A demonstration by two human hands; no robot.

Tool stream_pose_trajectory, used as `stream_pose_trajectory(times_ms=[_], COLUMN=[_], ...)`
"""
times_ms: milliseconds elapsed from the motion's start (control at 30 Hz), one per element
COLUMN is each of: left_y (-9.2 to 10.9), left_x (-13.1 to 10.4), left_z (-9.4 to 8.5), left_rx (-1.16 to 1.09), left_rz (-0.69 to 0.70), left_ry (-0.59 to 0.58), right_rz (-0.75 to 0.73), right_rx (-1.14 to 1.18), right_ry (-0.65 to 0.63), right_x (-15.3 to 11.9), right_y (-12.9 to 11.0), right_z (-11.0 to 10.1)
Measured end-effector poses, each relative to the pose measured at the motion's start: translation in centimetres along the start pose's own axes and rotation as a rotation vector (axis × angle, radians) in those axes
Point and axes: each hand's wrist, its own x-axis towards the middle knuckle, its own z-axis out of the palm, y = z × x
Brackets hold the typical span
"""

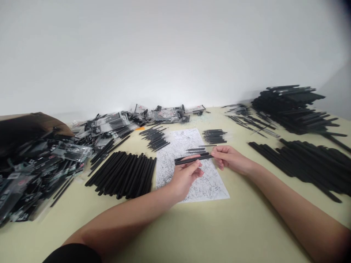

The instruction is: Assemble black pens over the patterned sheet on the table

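Above a patterned white sheet, my left hand holds two black sticks lying side by side, roughly level. The fingers of my right hand pinch the right end of these sticks. Just beyond them, a few thin dark rods rest on the sheet. A row of thick black sticks lies to the left of my left hand. Small bundles of thin dark rods sit behind the hands, one at the left and one at the right.
Plastic packets are heaped at the left beside a brown box and along the back. A tall pile of black sticks stands at the back right, with more black sticks in front and loose thin rods beside it.
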Motion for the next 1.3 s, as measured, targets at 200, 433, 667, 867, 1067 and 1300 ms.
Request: stream_pose_trajectory(times_ms=[200, 433, 667, 867, 1067, 1300], left_y=[-0.1, 0.0, 0.1, 0.3, 0.1, 0.0], left_x=[0.1, 0.0, 0.1, 0.1, 0.2, 0.2], left_z=[-0.1, 0.1, 0.1, 0.1, 0.1, 0.1], left_rx=[-0.01, -0.034, -0.047, -0.05, -0.037, -0.049], left_rz=[0.008, 0.016, 0.009, -0.004, 0.006, 0.02], left_ry=[0.055, 0.069, 0.067, 0.056, 0.059, 0.084], right_rz=[-0.067, -0.095, -0.097, -0.086, -0.082, -0.137], right_rx=[-0.046, 0.021, 0.037, -0.047, -0.158, -0.057], right_ry=[-0.011, 0.033, 0.047, 0.017, -0.015, -0.024], right_x=[-0.1, 0.1, 0.4, -0.1, -0.1, 0.0], right_y=[-0.3, 0.1, 0.6, -0.1, 0.0, 0.2], right_z=[0.1, 0.0, -0.2, 0.2, 0.2, 0.0])
